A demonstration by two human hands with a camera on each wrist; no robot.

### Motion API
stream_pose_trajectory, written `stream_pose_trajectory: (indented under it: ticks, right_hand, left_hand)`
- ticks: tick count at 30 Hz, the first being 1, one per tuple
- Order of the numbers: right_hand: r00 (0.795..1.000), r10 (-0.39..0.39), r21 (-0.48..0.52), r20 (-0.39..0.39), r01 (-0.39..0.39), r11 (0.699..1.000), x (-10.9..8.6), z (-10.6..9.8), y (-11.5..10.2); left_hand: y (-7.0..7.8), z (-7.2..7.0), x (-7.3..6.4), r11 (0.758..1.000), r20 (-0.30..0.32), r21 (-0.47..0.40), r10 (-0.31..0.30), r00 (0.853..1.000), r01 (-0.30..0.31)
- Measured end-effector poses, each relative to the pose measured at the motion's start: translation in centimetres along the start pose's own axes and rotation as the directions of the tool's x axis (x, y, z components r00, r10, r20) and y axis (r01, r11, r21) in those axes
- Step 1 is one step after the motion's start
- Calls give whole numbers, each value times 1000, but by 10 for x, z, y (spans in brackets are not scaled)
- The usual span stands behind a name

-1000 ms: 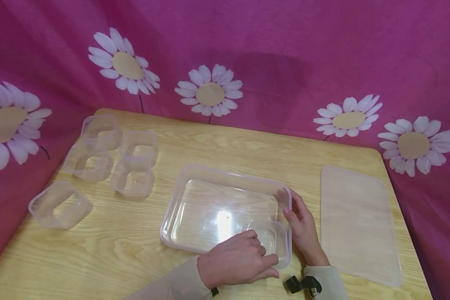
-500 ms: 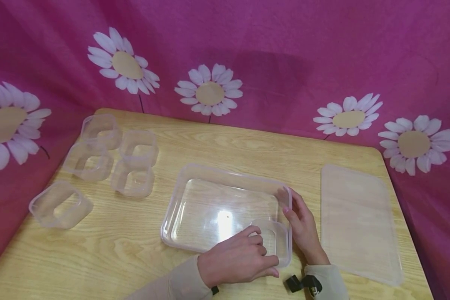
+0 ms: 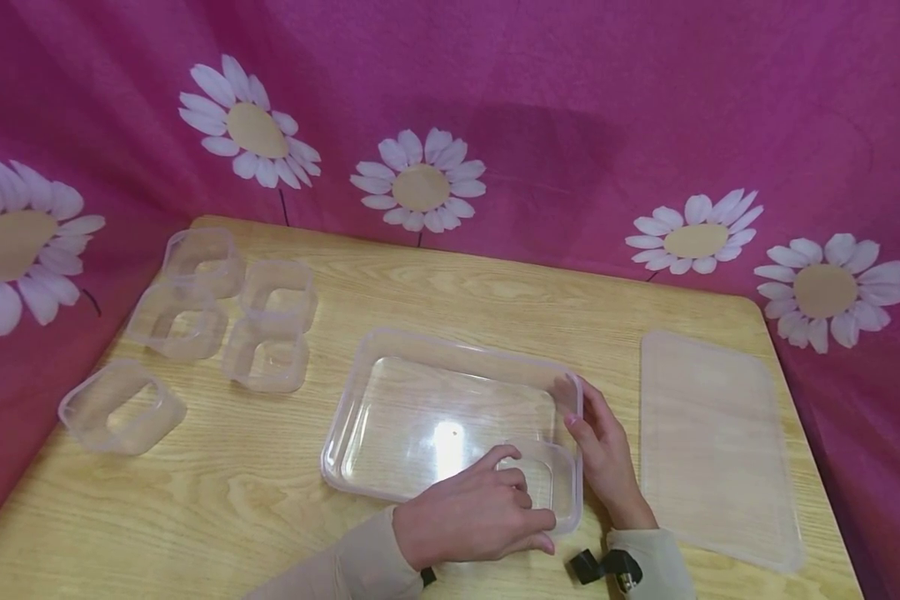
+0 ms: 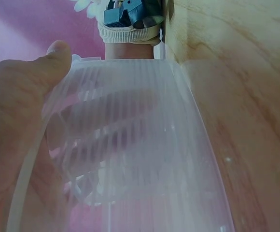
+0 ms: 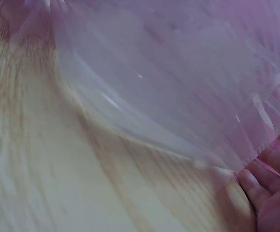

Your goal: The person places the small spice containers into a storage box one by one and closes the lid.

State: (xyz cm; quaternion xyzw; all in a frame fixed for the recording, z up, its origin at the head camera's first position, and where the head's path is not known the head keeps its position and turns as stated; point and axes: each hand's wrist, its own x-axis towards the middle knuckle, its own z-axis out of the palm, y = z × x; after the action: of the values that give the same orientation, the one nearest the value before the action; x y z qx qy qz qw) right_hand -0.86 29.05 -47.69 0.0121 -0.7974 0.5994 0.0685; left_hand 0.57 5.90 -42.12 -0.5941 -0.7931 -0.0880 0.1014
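Observation:
A large clear rectangular food container [image 3: 450, 354] stands on the table. Inside its near right corner sits a small clear container [image 3: 561, 468]. My left hand [image 3: 472, 512] reaches over the large container's near wall and grips the small one, with index finger and thumb spread across it. In the left wrist view that hand [image 4: 19, 111] curls over a clear rim, and fingers show blurred through the plastic. My right hand [image 3: 607, 454] holds the large container's right wall, thumb at the rim and fingers outside. The right wrist view shows its fingers [image 5: 270, 166] against the plastic.
Several small clear containers [image 3: 273, 358] are grouped at the table's far left, one [image 3: 123, 408] set apart nearer me. A flat translucent lid [image 3: 720, 450] lies on the right. Pink flowered cloth [image 3: 555, 83] hangs around the wooden table [image 3: 285, 483].
My left index finger has lifted slightly and straightened over the small container. The right hand and both containers look unmoved.

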Motion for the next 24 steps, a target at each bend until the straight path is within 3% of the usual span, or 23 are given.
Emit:
stream_pose_trajectory:
  ticks: [9,24]
  right_hand:
    - [1000,3,-6,5,-3,1000,0,-1,0]
    - [1000,-6,4,2,6,1000,0,0,2]
  left_hand:
    - [1,-1,1,999,22,-43,-9,1000,10]
    - [1,0,2,999,-4,32,-29,1000,30]
